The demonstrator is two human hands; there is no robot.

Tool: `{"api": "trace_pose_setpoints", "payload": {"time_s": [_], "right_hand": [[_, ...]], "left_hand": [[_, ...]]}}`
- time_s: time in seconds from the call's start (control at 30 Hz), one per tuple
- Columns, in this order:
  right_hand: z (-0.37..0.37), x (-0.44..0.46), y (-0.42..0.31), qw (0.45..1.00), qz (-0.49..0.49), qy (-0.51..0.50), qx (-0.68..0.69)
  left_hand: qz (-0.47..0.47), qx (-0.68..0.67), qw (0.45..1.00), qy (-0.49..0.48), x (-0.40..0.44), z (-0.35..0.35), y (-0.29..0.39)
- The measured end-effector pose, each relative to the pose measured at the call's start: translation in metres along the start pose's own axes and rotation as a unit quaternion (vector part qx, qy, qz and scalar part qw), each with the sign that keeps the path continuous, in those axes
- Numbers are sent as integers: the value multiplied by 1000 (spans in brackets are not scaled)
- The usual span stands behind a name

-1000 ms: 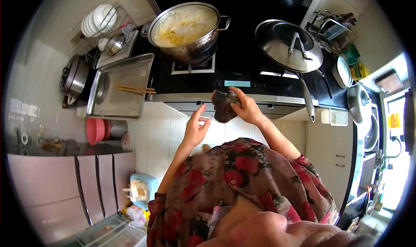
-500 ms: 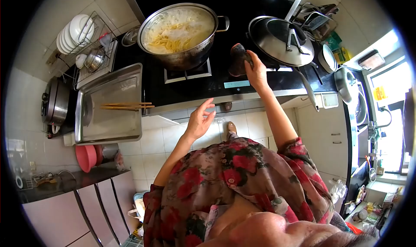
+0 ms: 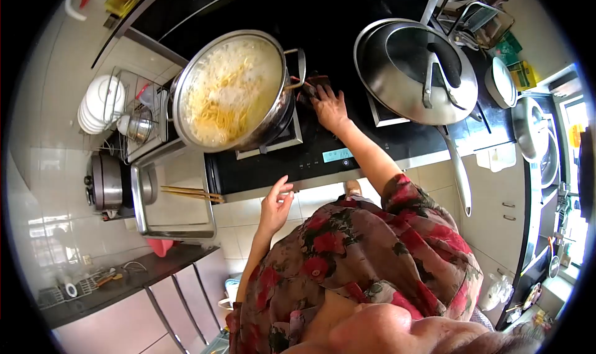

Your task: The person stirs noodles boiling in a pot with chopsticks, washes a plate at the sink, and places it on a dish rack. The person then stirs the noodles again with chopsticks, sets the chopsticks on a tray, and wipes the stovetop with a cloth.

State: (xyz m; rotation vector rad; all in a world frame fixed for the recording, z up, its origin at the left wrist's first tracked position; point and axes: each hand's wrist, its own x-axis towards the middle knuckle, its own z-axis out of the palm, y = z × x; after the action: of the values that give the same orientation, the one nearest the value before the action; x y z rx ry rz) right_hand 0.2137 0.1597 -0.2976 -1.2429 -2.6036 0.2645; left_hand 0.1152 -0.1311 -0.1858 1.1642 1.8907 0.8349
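Note:
My right hand [image 3: 330,110] reaches over the black stove top [image 3: 261,174], its fingers on a dark cloth [image 3: 313,86] beside the right handle of a large steel pot [image 3: 285,115]. Noodles [image 3: 226,105] lie in foamy, bubbling liquid inside that pot. How firmly the fingers hold the cloth is hard to see. In front of the stove's edge, my left hand [image 3: 275,210] is raised with its fingers apart and nothing in it.
On the right burner sits a lidded pan [image 3: 397,74], its long handle pointing toward me. Chopsticks [image 3: 192,194] rest across a metal tray [image 3: 177,220] at the left. Behind it stand a dish rack with white plates [image 3: 102,102] and a dark steel cooker [image 3: 105,183].
My right hand has carried the dark cloth forward over the stove, then left to the pot's handle. My left hand stays empty near the stove's front. The camera view has shifted.

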Motion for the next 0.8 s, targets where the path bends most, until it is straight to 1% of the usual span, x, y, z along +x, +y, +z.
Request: {"api": "trace_pose_setpoints", "payload": {"time_s": [0.03, 0.1, 0.13, 0.2, 0.23, 0.33, 0.37, 0.4, 0.47, 0.5, 0.53, 0.6, 0.67, 0.7, 0.73, 0.77, 0.8], "right_hand": [[4, 16, 4, 1000, -1, 9, 1], [18, 50, 14, 999, -2, 39, 9], [30, 71, 21, 999, -7, 36, 14], [48, 107, 27, 993, -3, 113, 36], [46, 119, 28, 994, -10, 104, 4], [42, 150, 29, 994, -7, 101, 29], [42, 155, 29, 996, -4, 78, 44], [39, 152, 26, 996, -5, 76, 46], [31, 128, 19, 999, -6, 32, 34], [44, 111, 12, 993, 21, 82, 87], [19, 88, 7, 997, 19, 45, 65], [17, 81, 11, 995, 49, 38, 79], [38, 118, 19, 969, 126, 210, 34], [43, 142, 30, 957, 176, 229, -19], [64, 171, 45, 931, 232, 283, 3], [51, 178, 53, 934, 247, 259, -8], [73, 191, 61, 921, 254, 295, 15]], "left_hand": [[-2, -13, 1000, 25, 2, 3, -4], [-34, -23, 999, 33, 1, 5, -6], [-51, -32, 997, 42, 1, 7, -2], [-70, -33, 996, 49, -4, 7, 4], [-82, -41, 994, 57, -6, 8, 7], [-107, -57, 990, 77, -11, 12, 9], [-120, -62, 987, 82, -13, 14, 8], [-131, -66, 985, 85, -14, 15, 8], [-124, -67, 986, 85, -17, 15, 16], [-132, -68, 985, 84, -16, 13, 18], [-139, -69, 984, 85, -16, 12, 20], [-137, -57, 985, 91, -14, 6, 22], [-104, -59, 987, 107, -20, 1, 21], [-100, -51, 987, 111, -21, 0, 20], [-101, -49, 987, 113, -23, -1, 20], [-101, -49, 987, 115, -25, -1, 19], [-102, -51, 987, 117, -27, -1, 17]]}}
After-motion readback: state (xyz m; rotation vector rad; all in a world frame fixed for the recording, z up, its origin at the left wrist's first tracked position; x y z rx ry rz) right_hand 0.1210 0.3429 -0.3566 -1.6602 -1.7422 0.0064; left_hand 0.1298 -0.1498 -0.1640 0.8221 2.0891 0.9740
